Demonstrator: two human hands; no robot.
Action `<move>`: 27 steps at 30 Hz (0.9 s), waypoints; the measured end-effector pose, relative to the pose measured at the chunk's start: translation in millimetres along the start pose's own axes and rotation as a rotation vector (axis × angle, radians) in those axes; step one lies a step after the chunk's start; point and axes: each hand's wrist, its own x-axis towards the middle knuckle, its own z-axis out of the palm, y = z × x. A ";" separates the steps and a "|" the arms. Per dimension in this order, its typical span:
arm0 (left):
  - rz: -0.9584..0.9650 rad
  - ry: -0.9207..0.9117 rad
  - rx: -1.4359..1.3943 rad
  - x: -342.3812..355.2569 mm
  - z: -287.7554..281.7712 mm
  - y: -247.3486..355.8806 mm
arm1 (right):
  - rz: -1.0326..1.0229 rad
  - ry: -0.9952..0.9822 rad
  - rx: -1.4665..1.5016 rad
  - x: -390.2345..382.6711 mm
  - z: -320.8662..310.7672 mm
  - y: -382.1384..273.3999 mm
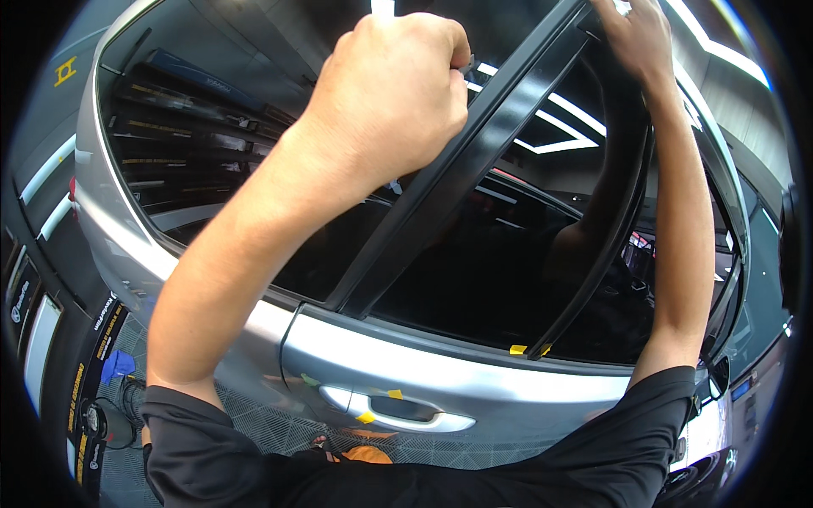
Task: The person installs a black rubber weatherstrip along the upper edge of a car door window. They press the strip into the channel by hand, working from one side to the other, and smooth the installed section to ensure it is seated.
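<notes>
My left hand (394, 89) is closed in a fist in front of the rear side glass (195, 144) of a silver car, beside the black door pillar trim (457, 178). A white piece shows just above the fist; what the fingers hold is hidden. My right hand (639, 42) is raised at the top of the dark door window (483, 262), against its black frame. Its fingers bend at the picture's upper edge, partly cut off, and a small white patch shows between them.
Below the window are the silver door handle (453, 421) and small pieces of yellow tape (518, 350). At lower left, a blue cloth (118, 366) lies near a dark bucket (110, 423) on the grid floor. A side mirror (719, 378) juts out at right.
</notes>
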 end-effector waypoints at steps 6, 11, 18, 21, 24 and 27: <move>0.018 0.097 -0.036 -12.3 10.0 5.9 | -0.003 0.158 0.037 3.4 15.2 4.4; 0.021 0.079 -0.099 -16.4 14.8 8.5 | -0.035 0.165 0.120 -3.3 -0.9 0.2; 0.004 0.160 -0.075 -18.1 17.0 13.2 | -0.003 0.113 0.109 -3.2 -16.1 -6.6; -0.014 0.212 -0.041 -18.5 19.1 14.0 | 0.003 0.090 0.105 -1.8 -16.7 -6.9; -0.043 0.216 -0.099 -17.8 19.2 13.2 | 0.012 0.067 0.099 -0.7 -17.8 -6.5; 0.049 0.135 -0.063 -16.8 17.9 13.3 | 0.025 0.042 0.093 0.6 -19.4 -7.2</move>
